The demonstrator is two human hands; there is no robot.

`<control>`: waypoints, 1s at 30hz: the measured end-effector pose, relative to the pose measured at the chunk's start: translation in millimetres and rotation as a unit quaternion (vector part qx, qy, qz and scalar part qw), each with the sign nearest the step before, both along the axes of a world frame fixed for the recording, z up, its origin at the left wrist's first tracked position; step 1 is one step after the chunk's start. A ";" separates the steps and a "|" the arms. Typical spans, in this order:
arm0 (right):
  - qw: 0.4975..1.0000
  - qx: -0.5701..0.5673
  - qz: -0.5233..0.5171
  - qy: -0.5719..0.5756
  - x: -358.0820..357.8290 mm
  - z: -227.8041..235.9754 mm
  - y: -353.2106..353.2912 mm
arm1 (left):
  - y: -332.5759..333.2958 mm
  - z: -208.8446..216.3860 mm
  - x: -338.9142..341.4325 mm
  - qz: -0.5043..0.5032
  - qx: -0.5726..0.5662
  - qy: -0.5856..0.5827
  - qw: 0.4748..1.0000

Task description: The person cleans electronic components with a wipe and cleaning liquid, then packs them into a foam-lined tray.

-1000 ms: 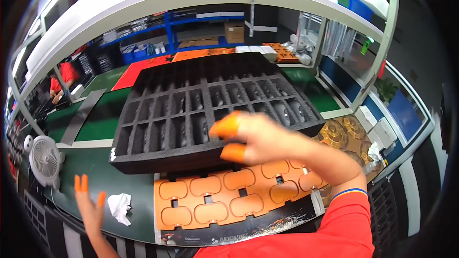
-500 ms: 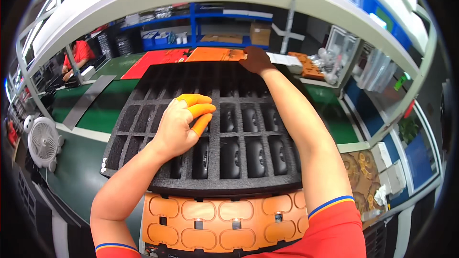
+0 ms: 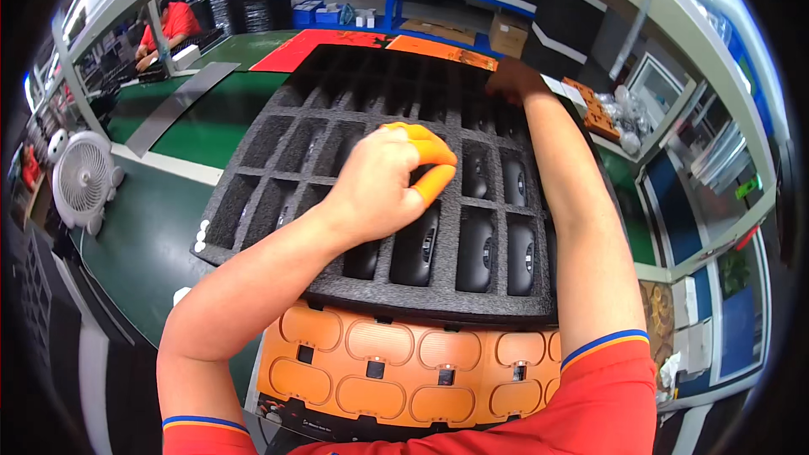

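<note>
My left hand (image 3: 392, 177), with orange finger cots, is held over the middle of a black foam tray (image 3: 451, 303). Its thumb and fingers are bent together in a pinch above a compartment; what they hold, if anything, is hidden. Rounded black devices (image 3: 477, 251) stand in several compartments near it; some compartments on the left look bare. My right arm reaches across the tray's right side. My right hand (image 3: 516, 82) is at the tray's far right edge, dark and in shadow, so its fingers do not show clearly.
An orange panel with oval recesses (image 3: 379, 344) lies below the tray's near edge. Red (image 3: 308, 49) and orange sheets (image 3: 447, 50) lie beyond it. A white fan (image 3: 84, 177) stands at left. Far left, a person in red (image 3: 173, 25) sits. Plastic bags (image 3: 628, 114) lie at right.
The whole view has shifted and tilted, with the tray now farther right and higher in the picture. Both hands stay over about the same parts of the tray.
</note>
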State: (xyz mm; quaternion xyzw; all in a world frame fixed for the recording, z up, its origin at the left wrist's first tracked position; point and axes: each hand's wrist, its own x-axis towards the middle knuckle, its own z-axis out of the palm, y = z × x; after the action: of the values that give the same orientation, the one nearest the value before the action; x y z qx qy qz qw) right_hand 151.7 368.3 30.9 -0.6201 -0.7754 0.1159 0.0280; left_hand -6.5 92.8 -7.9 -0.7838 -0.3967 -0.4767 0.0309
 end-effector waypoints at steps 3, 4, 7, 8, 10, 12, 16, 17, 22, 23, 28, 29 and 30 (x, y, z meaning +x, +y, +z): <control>0.994 0.082 0.027 -0.059 -5.8 -18.0 8.2 | -3.7 0.9 3.7 -0.015 0.003 -0.001 1.000; 0.992 0.110 0.015 -0.062 -4.5 -27.4 13.3 | -6.8 -0.1 5.3 -0.016 0.011 -0.001 1.000; 0.981 0.186 -0.010 -0.045 8.9 -27.7 27.9 | -5.3 4.8 6.6 -0.017 0.046 -0.003 0.999; 0.980 0.196 -0.005 -0.026 11.3 -24.7 15.8 | -5.8 4.5 6.3 -0.006 0.037 -0.021 0.999; 0.972 0.232 -0.024 -0.013 4.1 -2.6 -15.7 | -6.7 2.9 3.7 0.009 0.016 -0.057 0.998; 0.955 0.285 -0.075 0.026 -3.3 23.1 -57.2 | -6.9 2.6 -2.5 0.019 -0.007 -0.099 0.995; 0.909 0.390 0.065 0.131 -1.3 41.3 -124.4 | -5.1 12.8 -12.0 0.014 -0.106 -0.251 0.962; 0.911 0.374 0.089 0.152 -10.5 47.9 -152.9 | -4.8 16.1 -14.6 -0.008 -0.136 -0.322 0.937; 0.873 0.325 0.226 0.284 -31.6 20.4 -320.8 | -62.7 13.6 -11.5 -0.056 -0.132 -0.503 0.852; 0.864 0.349 0.264 0.251 -29.7 11.5 -342.1 | -80.7 9.5 -15.2 -0.149 -0.138 -0.484 0.851; 0.812 0.115 0.322 0.473 -28.0 -40.2 -414.6 | -186.4 -24.8 -29.7 -0.312 -0.285 -0.590 0.689; 0.788 -0.001 0.300 0.537 -30.4 -53.5 -424.2 | -198.3 -38.0 -34.0 -0.304 -0.295 -0.590 0.687; 0.747 -0.119 0.278 0.592 -35.2 -65.6 -431.1 | -209.3 -56.0 -40.6 -0.282 -0.323 -0.613 0.664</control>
State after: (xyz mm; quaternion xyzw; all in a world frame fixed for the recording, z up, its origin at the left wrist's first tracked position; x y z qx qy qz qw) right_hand 116.5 -62.8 -34.7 -0.1828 -0.7214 0.5535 0.3738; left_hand -47.1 -116.5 -63.9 -0.3498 -0.2156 -0.6771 -0.6105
